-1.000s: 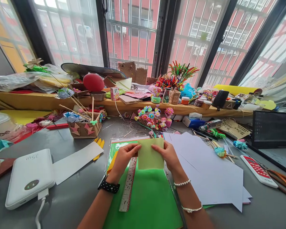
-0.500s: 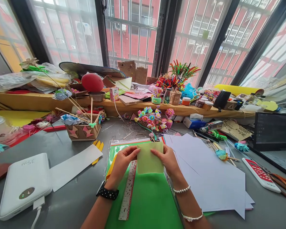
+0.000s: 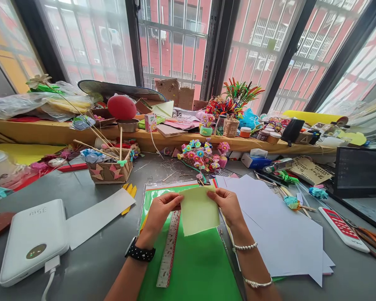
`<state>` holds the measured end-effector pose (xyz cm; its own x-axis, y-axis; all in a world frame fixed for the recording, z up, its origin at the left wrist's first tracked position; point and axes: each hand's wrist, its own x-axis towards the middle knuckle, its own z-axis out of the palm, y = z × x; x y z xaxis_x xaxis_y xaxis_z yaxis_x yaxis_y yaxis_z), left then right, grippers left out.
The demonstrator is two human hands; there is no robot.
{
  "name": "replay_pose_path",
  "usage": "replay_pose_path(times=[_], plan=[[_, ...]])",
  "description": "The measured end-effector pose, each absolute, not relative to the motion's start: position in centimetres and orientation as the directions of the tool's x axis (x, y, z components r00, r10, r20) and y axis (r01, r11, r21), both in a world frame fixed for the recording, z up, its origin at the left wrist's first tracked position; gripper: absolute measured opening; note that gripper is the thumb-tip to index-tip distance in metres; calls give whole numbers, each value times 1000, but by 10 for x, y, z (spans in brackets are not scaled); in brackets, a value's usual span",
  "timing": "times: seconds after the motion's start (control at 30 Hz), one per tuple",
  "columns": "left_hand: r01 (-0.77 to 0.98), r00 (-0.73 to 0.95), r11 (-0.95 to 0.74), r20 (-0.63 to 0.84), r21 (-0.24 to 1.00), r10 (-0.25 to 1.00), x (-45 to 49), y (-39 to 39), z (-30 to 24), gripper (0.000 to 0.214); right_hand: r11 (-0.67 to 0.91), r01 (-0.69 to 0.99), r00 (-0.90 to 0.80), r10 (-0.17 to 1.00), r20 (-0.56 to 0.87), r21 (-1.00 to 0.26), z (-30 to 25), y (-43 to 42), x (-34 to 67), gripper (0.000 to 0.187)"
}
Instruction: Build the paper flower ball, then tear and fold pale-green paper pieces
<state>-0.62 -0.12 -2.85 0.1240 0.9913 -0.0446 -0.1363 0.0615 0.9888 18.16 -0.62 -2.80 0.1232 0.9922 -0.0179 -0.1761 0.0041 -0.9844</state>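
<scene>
A pale green square of paper [image 3: 200, 212] is held up between both hands, over the green sheets of paper [image 3: 203, 263]. My left hand [image 3: 161, 211] pinches its upper left corner, with the thumb on the near face. At the upper right corner, my right hand [image 3: 228, 205] pinches it between thumb and fingers. Its lower edge hangs free and looks slightly uneven. A patterned ruler [image 3: 169, 251] lies on the green sheets, just right of my left wrist. Yellow folded paper shows partly behind my left hand.
White paper sheets [image 3: 278, 234] spread to the right, beside a red and white calculator [image 3: 343, 229] and a laptop [image 3: 360, 171]. To the left are a white power bank [image 3: 34, 238], a paper strip [image 3: 96, 219] and a cardboard basket [image 3: 111, 171]. Handmade flowers [image 3: 200, 154] stand behind the paper.
My right hand has moved slightly right and outward, to the corner of the pale green paper. The paper has tilted, its lower edge now hanging a little lower. My left hand stays nearly in place.
</scene>
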Motion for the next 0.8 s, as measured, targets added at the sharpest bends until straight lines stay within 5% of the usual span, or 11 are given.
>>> replay_pose_path(times=[0.27, 0.5, 0.8], plan=[[285, 256, -144, 70, 948, 964, -6, -4, -23, 20, -34, 12, 7, 999, -34, -999, -27, -11, 177, 27], [332, 319, -122, 10, 935, 948, -3, -10, -18, 23, 17, 106, 80, 996, 26, -994, -30, -10, 176, 28], [476, 385, -233, 37, 848, 922, -3, -7, -21, 20, 84, 284, -70, 995, 67, -955, -32, -12, 165, 20]])
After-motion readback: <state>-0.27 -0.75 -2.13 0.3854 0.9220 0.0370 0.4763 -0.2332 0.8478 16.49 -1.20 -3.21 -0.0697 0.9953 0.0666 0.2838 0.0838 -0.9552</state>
